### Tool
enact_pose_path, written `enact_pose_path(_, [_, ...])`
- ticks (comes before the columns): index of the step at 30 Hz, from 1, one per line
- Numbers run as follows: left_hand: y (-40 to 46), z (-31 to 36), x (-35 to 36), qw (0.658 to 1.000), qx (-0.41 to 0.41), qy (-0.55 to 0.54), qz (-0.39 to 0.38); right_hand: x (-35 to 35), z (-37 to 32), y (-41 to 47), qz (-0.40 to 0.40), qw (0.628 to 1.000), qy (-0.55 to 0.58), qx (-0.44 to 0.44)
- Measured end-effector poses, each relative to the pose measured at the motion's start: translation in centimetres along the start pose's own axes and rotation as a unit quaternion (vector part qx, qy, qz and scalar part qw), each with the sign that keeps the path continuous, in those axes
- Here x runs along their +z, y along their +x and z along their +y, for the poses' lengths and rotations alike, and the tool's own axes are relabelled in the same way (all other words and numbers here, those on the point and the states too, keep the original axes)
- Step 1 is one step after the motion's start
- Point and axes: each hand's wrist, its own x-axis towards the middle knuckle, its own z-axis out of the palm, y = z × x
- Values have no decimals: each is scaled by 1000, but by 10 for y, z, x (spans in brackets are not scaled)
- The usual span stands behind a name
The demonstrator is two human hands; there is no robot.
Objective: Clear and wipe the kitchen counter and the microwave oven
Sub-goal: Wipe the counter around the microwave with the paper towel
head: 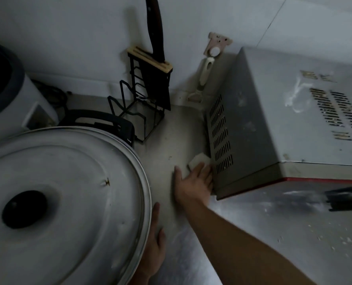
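Head view: looking down at a dim counter corner, both hands in frame.
Right hand: right hand (193, 182) is reaching forward, fingers fairly straight, pressing flat on a white sponge (198, 160); thumb is sticking out to the left, apart from the fingers.
Sponge: lying on the counter (232, 233), touching the lower left side of the microwave oven (273, 112); only its far half is showing past the fingers; long axis is running left-near to right-far, roughly along the oven's side wall.
Left hand: left hand (154, 239) is resting against the right rim of the big metal lid (68, 182), fingers straight and pointing away from the person; partly hidden by the rim, so whether it is gripping underneath, cannot tell.
Hands: well apart, bare counter strip lying between them.
Microwave oven: sitting on the right, grey casing, vented left side facing the sponge, more vents on top, white smears on the top panel; long axis is running from near-left toward far-right, red trim showing along the near edge.
Lid: filling the lower left, black knob (24, 209) near its middle.
Behind: black wire rack (138, 103) standing against the wall, knife (155, 31) sticking up handle-first from its slot; peeler (203, 79) hanging on a wall hook; white cooker (8, 95) at far left.
Counter: crumbs scattered at lower right; dark object (347, 199) at right edge, blurred.
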Motion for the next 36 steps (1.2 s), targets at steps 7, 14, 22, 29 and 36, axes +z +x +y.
enact_pose_path(7, [4,6,-11,1000,4,9,-11,2,-4,5,19,999,-16,-37])
enact_pose_path(14, [5,11,-16,1000,6,20,-7,-12,-85,90,-61,987,7,-146])
enact_pose_path(22, [8,19,-28,999,3,28,-14,-5,25,-31,-90,924,-65,-366])
enact_pose_path(29, [12,27,-35,999,11,25,26,0,145,-106,-25,916,-36,-398])
enact_pose_path(36, [12,29,-34,998,20,30,49,-39,56,-52,101,904,94,-404])
